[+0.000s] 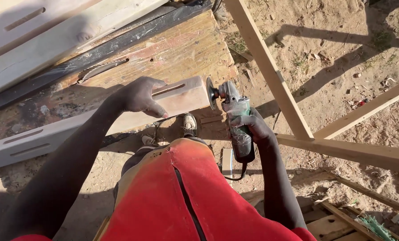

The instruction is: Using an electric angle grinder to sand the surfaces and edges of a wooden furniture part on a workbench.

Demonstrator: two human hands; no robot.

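A long pale wooden beam (181,96) with narrow slots cut in it lies across the workbench and sticks out past its edge. My left hand (139,96) presses down on the beam near its free end. My right hand (248,127) grips a green angle grinder (235,120), whose disc (211,93) sits against the beam's end face. The grinder's black cord hangs below my right hand.
A worn wooden workbench (177,49) holds a circular saw blade (101,69) in a slot and more pale slotted beams (38,44). A frame of light timber bars (271,71) stands to the right over sandy ground. Wood scraps (342,221) lie at lower right.
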